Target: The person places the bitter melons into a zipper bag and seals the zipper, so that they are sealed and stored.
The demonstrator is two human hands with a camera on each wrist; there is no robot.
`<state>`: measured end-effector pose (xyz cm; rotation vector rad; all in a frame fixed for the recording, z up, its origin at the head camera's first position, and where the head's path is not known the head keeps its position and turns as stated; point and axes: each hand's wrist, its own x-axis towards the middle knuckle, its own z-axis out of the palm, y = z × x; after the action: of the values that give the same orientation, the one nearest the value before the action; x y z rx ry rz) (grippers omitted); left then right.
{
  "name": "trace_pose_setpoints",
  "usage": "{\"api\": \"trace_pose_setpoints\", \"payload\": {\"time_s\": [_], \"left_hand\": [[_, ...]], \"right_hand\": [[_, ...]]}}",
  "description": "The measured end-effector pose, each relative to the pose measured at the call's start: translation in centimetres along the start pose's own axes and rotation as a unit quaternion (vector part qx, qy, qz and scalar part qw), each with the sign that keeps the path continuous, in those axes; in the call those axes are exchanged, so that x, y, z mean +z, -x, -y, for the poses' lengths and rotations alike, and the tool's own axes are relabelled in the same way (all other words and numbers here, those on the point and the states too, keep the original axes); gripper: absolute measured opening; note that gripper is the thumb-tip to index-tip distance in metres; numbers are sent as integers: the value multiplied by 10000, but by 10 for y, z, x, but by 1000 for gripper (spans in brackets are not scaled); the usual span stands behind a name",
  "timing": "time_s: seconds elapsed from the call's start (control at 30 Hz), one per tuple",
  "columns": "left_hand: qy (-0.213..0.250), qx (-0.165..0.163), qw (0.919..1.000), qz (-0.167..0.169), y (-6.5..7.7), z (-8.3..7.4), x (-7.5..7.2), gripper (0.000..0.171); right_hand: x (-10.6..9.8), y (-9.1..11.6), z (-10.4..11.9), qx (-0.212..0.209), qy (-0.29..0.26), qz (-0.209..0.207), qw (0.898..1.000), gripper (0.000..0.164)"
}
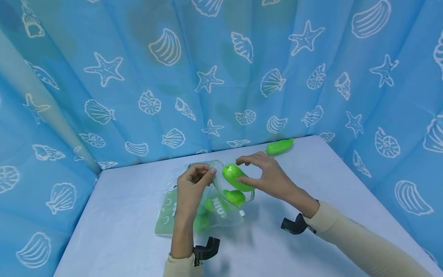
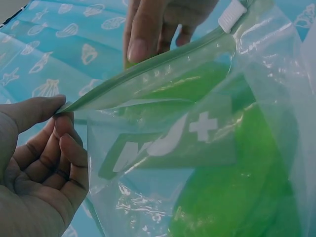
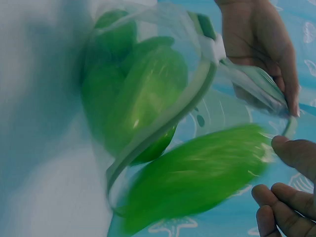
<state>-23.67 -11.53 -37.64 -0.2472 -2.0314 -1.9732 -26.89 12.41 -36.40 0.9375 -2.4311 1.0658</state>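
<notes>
The left hand (image 1: pixel 194 184) pinches the zip edge of the clear bag (image 1: pixel 226 220) between thumb and fingers, presumably because such limp film would sag together without a grip drawing one side away. That pull seems to be what keeps the mouth gaping around the green vegetable (image 1: pixel 234 177), which lies across it, blurred in the right-wrist view; how far inside it sits I cannot tell. The right hand's (image 1: pixel 269 175) grip is spread, thumb by the vegetable's near end and fingertips clear of it, likely leaving the smooth thing room to slide. The white slider (image 1: pixel 242 212) sits at one end of the zip (sensibly out of the way), while other green pieces (image 1: pixel 235 197) bulge inside, their weight probably steadying the bag on the table (image 1: pixel 117 207). A long green pod (image 1: pixel 279 146) rests well apart, near the far edge.
</notes>
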Motion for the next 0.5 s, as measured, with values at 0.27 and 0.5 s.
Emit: {"api": "trace_pose_setpoints", "payload": {"time_s": [0.27, 0.5], "left_hand": [[64, 75, 9999, 88, -1, 3, 2, 25], [32, 66, 10000, 6, -2, 1, 2, 22]], "right_hand": [[8, 3, -11, 151, 319, 470, 9983, 44], [-26, 24, -48, 751, 344, 690, 9942, 43]]}}
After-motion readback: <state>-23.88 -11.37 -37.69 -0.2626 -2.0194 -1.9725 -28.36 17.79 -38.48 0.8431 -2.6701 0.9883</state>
